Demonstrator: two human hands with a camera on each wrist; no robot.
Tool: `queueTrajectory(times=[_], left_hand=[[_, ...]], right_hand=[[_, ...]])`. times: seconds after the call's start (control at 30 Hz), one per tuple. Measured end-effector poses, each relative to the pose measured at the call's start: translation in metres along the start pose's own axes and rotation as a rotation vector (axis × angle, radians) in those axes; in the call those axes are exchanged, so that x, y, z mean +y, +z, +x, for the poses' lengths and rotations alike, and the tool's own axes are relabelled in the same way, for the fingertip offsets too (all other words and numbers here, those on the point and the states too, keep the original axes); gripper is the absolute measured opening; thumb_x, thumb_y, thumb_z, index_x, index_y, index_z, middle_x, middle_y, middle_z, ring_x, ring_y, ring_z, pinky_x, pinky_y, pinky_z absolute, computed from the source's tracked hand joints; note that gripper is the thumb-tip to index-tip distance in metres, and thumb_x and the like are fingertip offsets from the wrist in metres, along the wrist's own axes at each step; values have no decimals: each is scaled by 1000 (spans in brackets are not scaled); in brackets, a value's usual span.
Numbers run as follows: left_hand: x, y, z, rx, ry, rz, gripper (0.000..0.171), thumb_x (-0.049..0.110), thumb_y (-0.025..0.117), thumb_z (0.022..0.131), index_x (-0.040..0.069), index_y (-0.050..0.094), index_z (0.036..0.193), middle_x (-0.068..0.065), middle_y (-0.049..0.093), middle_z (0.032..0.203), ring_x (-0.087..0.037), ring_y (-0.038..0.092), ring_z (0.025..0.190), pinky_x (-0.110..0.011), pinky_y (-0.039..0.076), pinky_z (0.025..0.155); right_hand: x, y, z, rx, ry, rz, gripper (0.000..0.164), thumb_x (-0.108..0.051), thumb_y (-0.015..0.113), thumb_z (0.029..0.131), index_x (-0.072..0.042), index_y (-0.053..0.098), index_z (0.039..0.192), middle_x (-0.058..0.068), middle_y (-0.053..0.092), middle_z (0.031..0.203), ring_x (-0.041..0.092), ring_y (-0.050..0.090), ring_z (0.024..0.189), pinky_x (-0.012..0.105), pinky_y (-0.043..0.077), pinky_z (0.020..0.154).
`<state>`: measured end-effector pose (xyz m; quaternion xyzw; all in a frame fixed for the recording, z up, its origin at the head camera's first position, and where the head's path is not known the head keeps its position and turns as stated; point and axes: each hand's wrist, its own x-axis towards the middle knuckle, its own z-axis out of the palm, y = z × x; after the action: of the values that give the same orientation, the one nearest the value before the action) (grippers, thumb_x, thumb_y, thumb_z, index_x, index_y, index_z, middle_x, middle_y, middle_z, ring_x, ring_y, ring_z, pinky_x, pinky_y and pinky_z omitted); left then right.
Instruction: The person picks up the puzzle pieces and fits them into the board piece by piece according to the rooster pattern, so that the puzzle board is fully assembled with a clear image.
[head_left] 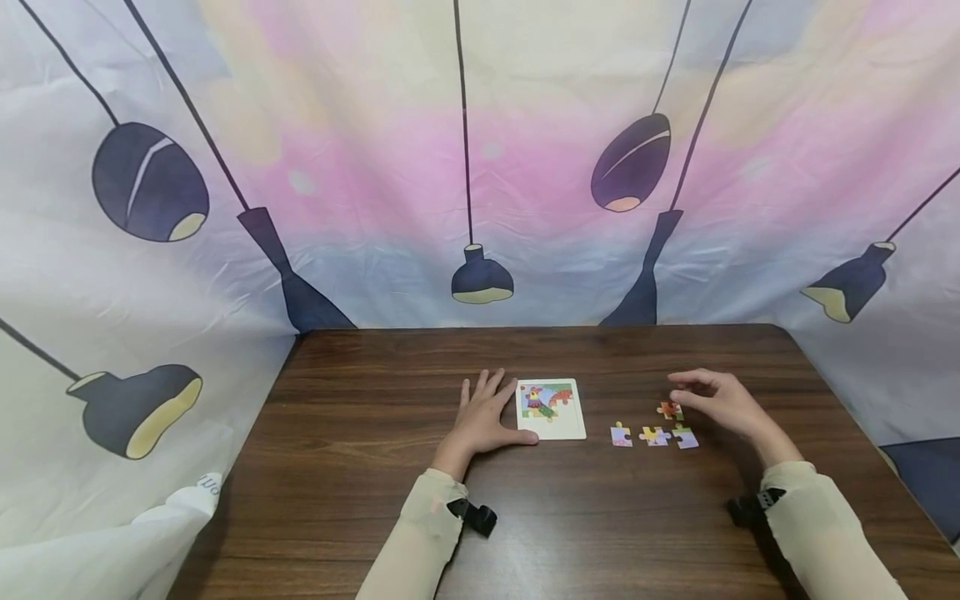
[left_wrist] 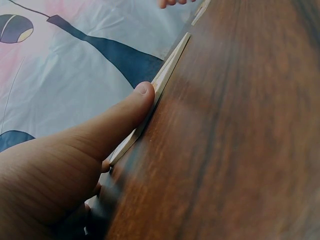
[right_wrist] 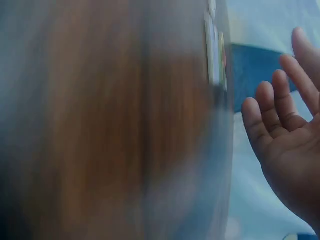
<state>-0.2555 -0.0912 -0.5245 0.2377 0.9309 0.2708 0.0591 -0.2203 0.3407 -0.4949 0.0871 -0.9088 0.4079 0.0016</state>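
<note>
A square puzzle board [head_left: 550, 429] with a white frame and a partly filled picture of a colourful bird lies on the table. My left hand [head_left: 483, 421] spreads around its left side, index finger at the upper left corner and thumb on the lower edge. In the left wrist view, the thumb [left_wrist: 122, 117] rests on the edge of the board [left_wrist: 172, 60]. Loosely bent over several loose jigsaw pieces [head_left: 655, 436], my right hand [head_left: 723, 404] holds nothing. Nearest its fingertips is a red-orange jigsaw piece [head_left: 667, 410]. The right wrist view shows the right hand [right_wrist: 287, 120] raised above the tabletop.
The dark wooden table [head_left: 360, 500] reaches back to a hanging cloth [head_left: 390, 167] printed with lamps. A lilac piece [head_left: 621, 435] lies between the board and the other pieces. A fold of white cloth [head_left: 180, 508] hangs by the left table edge.
</note>
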Motion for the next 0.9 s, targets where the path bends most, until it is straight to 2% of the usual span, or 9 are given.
queueTrajectory(times=[0.23, 0.53, 0.67, 0.9], left_hand=[[-1, -1, 2, -5, -1, 7, 111, 66, 85, 80, 16, 36, 166, -14, 21, 175, -40, 4, 162, -64, -3, 127], [-2, 0, 1, -6, 1, 1, 112, 66, 84, 80, 16, 36, 166, -14, 21, 175, -40, 5, 162, -64, -3, 127], [-1, 1, 1, -6, 3, -3, 111, 66, 84, 80, 16, 36, 167, -14, 20, 175, -40, 4, 162, -64, -3, 127], [-1, 0, 0, -5, -2, 0, 111, 65, 85, 80, 16, 36, 167, -14, 20, 175, -40, 4, 162, -64, -3, 127]], right_hand=[[15, -14, -12, -45, 36, -51, 45, -23, 78, 99, 3, 70, 134, 20, 70, 124, 0, 60, 96, 25, 56, 78], [17, -12, -13, -118, -3, -58, 42, -18, 81, 96, 4, 72, 130, 15, 70, 118, 3, 61, 95, 27, 56, 78], [18, -12, -10, -127, -24, -85, 40, -19, 82, 95, 3, 74, 128, 13, 70, 116, 9, 64, 98, 28, 57, 78], [19, -13, -6, -157, -41, -138, 39, -26, 82, 95, -4, 77, 127, 10, 71, 118, 28, 67, 108, 32, 56, 86]])
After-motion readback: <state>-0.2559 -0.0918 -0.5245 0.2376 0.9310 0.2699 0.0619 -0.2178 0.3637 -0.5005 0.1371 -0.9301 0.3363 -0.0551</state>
